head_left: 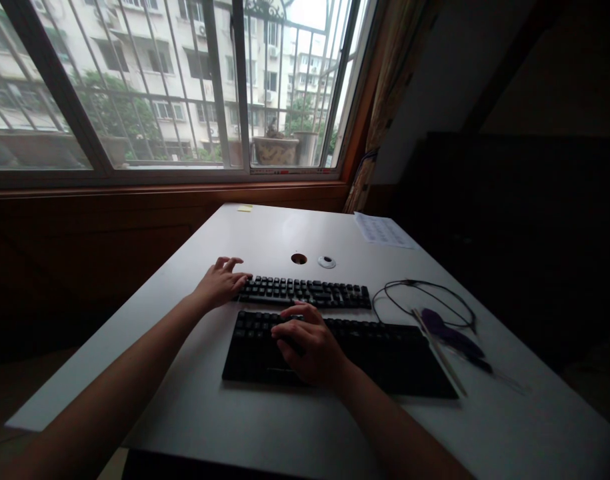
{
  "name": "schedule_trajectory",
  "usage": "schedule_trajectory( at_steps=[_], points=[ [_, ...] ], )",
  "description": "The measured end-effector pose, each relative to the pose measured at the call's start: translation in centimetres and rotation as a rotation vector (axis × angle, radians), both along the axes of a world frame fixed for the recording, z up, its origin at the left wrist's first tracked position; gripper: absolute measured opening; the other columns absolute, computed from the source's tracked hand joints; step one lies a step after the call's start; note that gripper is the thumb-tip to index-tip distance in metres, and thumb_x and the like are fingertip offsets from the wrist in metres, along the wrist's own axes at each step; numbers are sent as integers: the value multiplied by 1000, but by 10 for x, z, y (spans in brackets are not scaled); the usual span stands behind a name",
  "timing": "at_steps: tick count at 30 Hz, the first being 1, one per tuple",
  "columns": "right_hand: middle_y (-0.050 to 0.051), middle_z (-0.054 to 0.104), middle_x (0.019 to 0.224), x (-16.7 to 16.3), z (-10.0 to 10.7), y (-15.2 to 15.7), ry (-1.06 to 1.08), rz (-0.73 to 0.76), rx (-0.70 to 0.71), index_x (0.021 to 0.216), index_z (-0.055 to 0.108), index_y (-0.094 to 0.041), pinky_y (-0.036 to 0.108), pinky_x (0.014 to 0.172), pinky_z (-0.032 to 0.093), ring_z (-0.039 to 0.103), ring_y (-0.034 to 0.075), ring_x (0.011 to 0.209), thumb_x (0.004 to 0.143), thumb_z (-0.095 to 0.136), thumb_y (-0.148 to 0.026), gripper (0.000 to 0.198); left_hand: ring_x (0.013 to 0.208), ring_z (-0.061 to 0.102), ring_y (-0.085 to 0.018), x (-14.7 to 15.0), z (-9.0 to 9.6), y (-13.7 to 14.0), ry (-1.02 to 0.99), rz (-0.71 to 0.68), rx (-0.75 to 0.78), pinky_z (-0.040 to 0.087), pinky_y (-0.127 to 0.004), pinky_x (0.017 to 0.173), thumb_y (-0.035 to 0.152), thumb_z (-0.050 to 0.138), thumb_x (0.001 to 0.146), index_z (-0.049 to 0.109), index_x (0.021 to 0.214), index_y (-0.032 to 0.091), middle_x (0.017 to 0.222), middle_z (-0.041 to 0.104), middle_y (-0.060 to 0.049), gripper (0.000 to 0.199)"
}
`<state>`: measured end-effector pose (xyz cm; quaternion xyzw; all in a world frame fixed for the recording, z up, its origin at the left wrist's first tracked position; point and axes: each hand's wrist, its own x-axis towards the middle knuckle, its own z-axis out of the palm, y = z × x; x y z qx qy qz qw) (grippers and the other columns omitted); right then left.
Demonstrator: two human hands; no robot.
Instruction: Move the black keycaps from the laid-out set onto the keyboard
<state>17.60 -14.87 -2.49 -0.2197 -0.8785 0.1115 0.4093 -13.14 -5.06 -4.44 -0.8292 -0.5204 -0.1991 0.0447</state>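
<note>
Two black keyboards lie one behind the other on a white table. My left hand (223, 283) is at the left end of the far keyboard (309, 292), touching its corner, with the other fingers spread and raised. Over the near keyboard (389, 360), which is larger and has a wide dark front, my right hand (307, 340) is bent. Its thumb and forefinger come close together above the left part of the keys. Whatever sits between those fingertips is too dark to make out.
On the right lie a coiled black cable (435, 287), a thin pale stick (442, 357) and a purple-handled tool (449, 333). Behind the keyboards are a cable hole (299, 259) and its round cover (327, 262). A printed sheet (385, 231) and yellow note (245, 209) lie at the far edge.
</note>
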Motion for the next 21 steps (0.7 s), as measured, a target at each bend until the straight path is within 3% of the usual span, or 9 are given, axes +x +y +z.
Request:
schedule_trajectory(
  at_steps=[5, 12, 21],
  points=[
    [1, 76, 92, 0, -1, 0, -19, 0, -3, 108, 66, -29, 51, 111, 37, 62, 24, 111, 87, 61, -20, 23, 130, 37, -35, -22, -1, -1, -50, 11, 2, 35, -50, 99, 38, 49, 97, 72, 117, 30, 117, 68, -11, 32],
    [0, 76, 93, -1, 0, 1, 16, 4, 3, 108, 65, -29, 52, 109, 39, 63, 25, 109, 88, 61, -18, 23, 116, 45, -31, -63, -10, 3, -46, 162, 65, 35, -49, 104, 43, 44, 99, 73, 119, 29, 126, 58, -10, 37],
    [1, 74, 89, 2, 1, 6, 83, -36, 6, 107, 66, -28, 46, 95, 49, 62, 24, 102, 89, 61, -16, 22, 97, 55, -29, -64, -24, 31, -69, 139, 41, 44, -44, 93, 48, 51, 98, 75, 112, 19, 108, 66, -13, 40]
  ],
)
